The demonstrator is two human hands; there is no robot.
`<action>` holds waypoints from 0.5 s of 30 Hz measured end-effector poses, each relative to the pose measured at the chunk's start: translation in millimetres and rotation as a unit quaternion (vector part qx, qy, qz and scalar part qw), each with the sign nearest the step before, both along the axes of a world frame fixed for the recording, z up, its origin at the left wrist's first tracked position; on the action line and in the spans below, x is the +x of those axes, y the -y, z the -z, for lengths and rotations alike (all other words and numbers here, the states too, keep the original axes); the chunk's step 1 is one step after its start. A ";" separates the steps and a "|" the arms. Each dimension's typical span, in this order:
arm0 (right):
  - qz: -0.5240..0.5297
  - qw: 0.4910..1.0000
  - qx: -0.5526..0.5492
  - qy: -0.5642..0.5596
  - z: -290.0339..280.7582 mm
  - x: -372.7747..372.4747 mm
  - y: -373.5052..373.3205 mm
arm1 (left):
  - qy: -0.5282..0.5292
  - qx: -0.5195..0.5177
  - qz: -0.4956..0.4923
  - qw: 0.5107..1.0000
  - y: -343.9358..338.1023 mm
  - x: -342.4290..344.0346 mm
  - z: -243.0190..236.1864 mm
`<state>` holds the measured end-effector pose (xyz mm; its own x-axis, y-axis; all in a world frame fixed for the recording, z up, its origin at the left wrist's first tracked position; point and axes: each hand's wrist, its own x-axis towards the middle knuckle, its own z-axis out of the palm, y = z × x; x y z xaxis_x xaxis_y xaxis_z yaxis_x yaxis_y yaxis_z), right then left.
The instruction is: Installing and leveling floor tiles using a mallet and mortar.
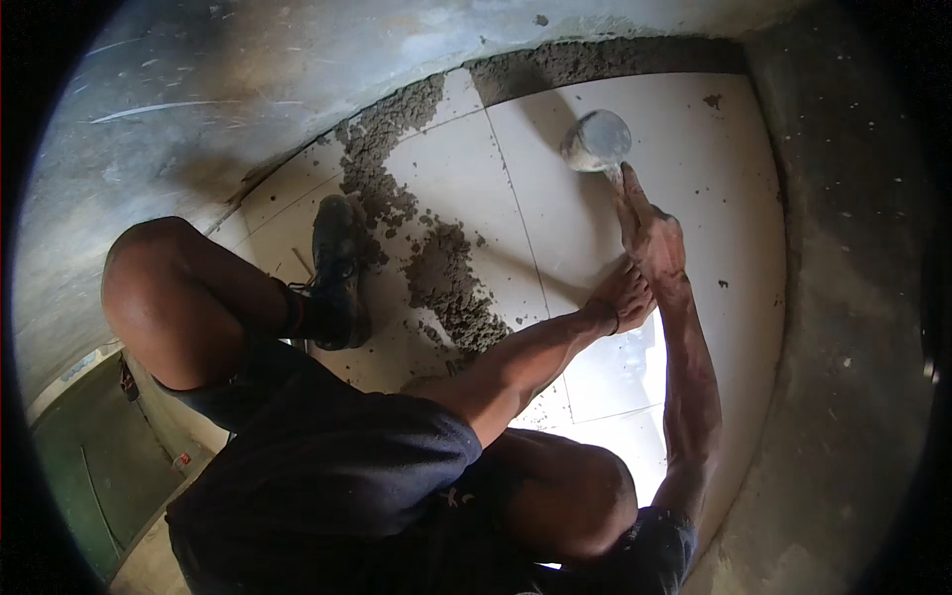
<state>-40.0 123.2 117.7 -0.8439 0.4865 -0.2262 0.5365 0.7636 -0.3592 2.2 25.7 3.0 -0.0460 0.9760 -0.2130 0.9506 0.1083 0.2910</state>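
Note:
My right hand (650, 238) grips the short handle of a mallet, index finger stretched along it; the mallet's round grey head (597, 139) is over the white tiles (694, 149). Just below and left of it, my left hand (620, 293) rests on the tile with fingers spread, partly behind my right hand and forearm. Crumbly dark grey mortar (446, 278) lies across the tiles to the left of both hands and continues in a strip (595, 59) along the back edge.
My bent left knee (169, 288) and dark shoe (337, 268) are at left, my other knee (565, 496) below. Concrete walls (218, 69) border the tiles at back and left, with a concrete surface (853, 297) at right. A green surface (99, 466) shows at lower left.

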 end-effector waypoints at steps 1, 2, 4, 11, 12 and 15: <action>-0.018 0.998 0.012 -0.053 0.2 -1.2 -3.8 | -0.086 0.018 -0.013 0.996 -0.2 3.0 2.8; -0.036 0.984 0.041 -0.171 1.5 -0.2 -2.5 | -0.033 0.157 -0.052 0.986 2.7 3.9 5.3; -0.013 0.939 0.042 -0.342 2.6 4.2 -3.3 | 0.040 0.301 -0.119 0.945 4.8 7.2 5.2; -0.040 0.990 0.053 -0.123 7.6 18.4 -2.8 | 0.057 -0.008 -0.033 0.998 4.8 7.0 -16.4; -0.027 0.989 0.073 -0.128 8.0 20.5 -1.8 | 0.087 -0.027 -0.031 0.995 2.7 3.0 -17.5; -0.017 0.944 0.011 -0.330 12.2 22.2 0.8 | 0.182 -0.013 -0.075 0.980 -1.2 -1.9 -19.1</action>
<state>-17.8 122.4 105.5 -0.8121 0.4552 0.3652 0.1763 0.7879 -0.5900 0.3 26.9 22.1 -0.1047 0.9579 -0.2672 0.7573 0.2509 0.6030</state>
